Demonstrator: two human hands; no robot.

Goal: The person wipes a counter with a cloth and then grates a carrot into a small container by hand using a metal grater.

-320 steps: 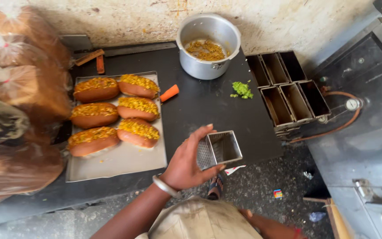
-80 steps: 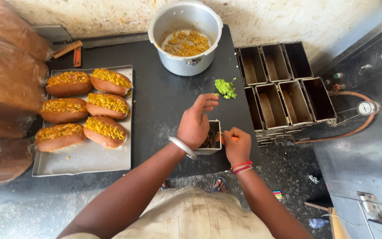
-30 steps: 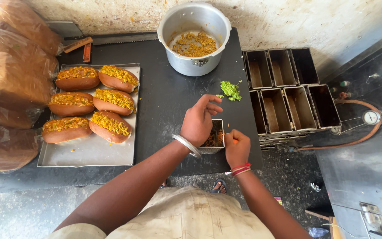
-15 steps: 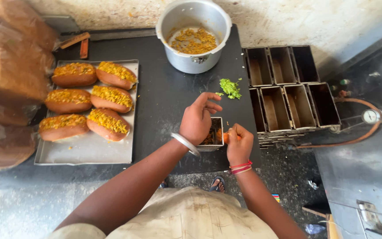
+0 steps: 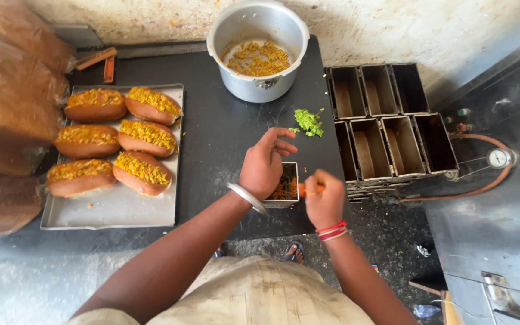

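Black counter (image 5: 224, 138), near edge: small square metal box grater (image 5: 283, 188), steadied by the left hand (image 5: 264, 167), fingers partly spread over its top. Right hand (image 5: 324, 200), fingers clamped on an orange carrot piece (image 5: 303, 189) pressed against the grater's side. Chopped greens (image 5: 309, 122) just beyond. Tray (image 5: 109, 207) of six filled buns (image 5: 115, 139) to the left.

left hand (image 5: 264, 171): plain silver metal bangle (image 5: 247, 198) at wrist | right hand (image 5: 325, 201): red and pale thread bands (image 5: 331, 231) at wrist | arms: bare, no sleeves | torso: beige cloth garment (image 5: 260, 295) | feet: dark open sandal (image 5: 294, 253)
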